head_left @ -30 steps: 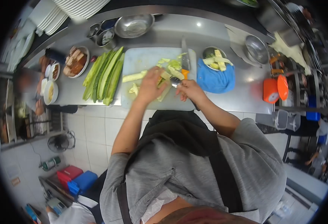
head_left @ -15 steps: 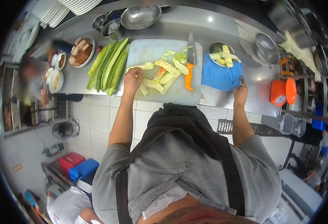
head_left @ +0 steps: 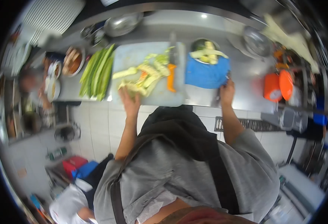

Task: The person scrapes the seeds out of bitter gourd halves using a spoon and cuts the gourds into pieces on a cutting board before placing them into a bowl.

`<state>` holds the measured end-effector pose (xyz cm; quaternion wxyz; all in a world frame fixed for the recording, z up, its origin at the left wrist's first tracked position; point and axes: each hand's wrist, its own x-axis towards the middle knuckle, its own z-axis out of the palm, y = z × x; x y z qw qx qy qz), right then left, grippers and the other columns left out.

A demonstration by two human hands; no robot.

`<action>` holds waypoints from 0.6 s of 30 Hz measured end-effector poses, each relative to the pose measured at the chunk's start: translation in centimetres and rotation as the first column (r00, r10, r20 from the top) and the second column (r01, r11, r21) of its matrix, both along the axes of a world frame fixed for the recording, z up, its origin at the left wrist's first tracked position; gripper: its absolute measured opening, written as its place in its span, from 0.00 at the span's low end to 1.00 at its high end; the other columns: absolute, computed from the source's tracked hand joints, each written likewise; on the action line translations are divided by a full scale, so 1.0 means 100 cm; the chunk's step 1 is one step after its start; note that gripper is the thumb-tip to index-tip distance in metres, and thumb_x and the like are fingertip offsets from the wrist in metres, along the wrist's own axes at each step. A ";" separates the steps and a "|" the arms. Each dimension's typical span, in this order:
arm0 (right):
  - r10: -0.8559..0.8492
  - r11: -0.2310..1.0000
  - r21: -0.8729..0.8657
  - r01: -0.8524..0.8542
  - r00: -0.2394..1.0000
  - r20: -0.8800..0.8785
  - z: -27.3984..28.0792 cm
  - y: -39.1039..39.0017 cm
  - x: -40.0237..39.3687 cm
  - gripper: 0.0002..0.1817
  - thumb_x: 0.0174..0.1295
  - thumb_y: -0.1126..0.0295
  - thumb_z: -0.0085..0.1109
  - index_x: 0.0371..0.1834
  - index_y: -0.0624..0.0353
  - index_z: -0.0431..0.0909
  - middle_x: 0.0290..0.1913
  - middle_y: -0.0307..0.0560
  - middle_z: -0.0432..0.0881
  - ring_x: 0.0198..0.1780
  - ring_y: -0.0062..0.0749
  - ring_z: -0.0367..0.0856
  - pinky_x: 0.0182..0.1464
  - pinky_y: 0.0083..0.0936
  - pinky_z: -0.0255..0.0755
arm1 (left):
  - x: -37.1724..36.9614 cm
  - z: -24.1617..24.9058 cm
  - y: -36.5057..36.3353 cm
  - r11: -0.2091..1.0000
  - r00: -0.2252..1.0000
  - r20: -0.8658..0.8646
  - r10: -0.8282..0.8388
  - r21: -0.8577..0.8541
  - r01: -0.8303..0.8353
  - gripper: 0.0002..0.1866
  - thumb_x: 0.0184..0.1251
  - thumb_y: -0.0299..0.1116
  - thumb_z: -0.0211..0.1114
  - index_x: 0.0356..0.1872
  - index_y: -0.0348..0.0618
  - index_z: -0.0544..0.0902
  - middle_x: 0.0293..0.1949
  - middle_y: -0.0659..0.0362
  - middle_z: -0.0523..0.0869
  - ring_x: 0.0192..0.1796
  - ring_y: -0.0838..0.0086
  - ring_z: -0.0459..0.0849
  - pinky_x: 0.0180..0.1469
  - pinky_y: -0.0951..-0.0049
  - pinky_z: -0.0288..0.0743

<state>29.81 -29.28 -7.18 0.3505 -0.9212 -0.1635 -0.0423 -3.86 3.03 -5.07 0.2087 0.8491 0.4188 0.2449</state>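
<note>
My left hand is at the near left edge of the white cutting board, thumb and fingers apart. Its fingertips touch a pile of pale cucumber cores and scraps. A knife with an orange handle lies on the board to the right of the pile. My right hand is closed around a small metal spoon, beside a blue cloth. Behind the cloth, a metal bowl contains pale cucumber pieces. Long hollowed cucumber halves lie left of the board.
On the left stand a bowl of meat and small white bowls, near another person's hand. Metal bowls line the back. An orange scale sits at the right end. A person in white is behind on the left.
My left hand has gone from a closed pose by the long strip to an open one at the scraps nearer me. The view has shifted. My right hand still has the spoon.
</note>
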 end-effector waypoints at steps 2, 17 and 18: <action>-0.093 0.996 0.007 0.094 0.994 -0.066 0.012 0.001 0.000 0.36 0.50 0.84 0.58 0.68 0.59 0.71 0.45 0.57 0.80 0.46 0.50 0.82 0.50 0.40 0.78 | 0.001 -0.003 -0.005 0.999 0.999 0.028 -0.034 -0.042 0.035 0.38 0.67 0.37 0.66 0.73 0.34 0.61 0.73 0.30 0.56 0.76 0.36 0.54 0.75 0.49 0.55; 0.264 0.936 0.276 -0.217 0.953 -0.147 0.070 0.029 -0.024 0.17 0.61 0.76 0.61 0.54 0.62 0.81 0.46 0.58 0.85 0.44 0.52 0.85 0.49 0.40 0.79 | 0.070 -0.020 0.017 0.994 0.993 0.116 0.018 -0.106 -0.006 0.38 0.72 0.47 0.62 0.74 0.35 0.61 0.75 0.33 0.55 0.78 0.40 0.51 0.78 0.51 0.49; 0.380 0.893 0.319 -0.317 0.912 -0.156 0.080 0.050 -0.043 0.15 0.61 0.76 0.61 0.52 0.62 0.82 0.45 0.57 0.85 0.42 0.52 0.85 0.48 0.40 0.79 | 0.081 -0.017 0.017 0.995 0.991 0.133 -0.026 -0.088 0.038 0.37 0.72 0.46 0.62 0.74 0.35 0.61 0.74 0.33 0.57 0.78 0.39 0.52 0.77 0.51 0.50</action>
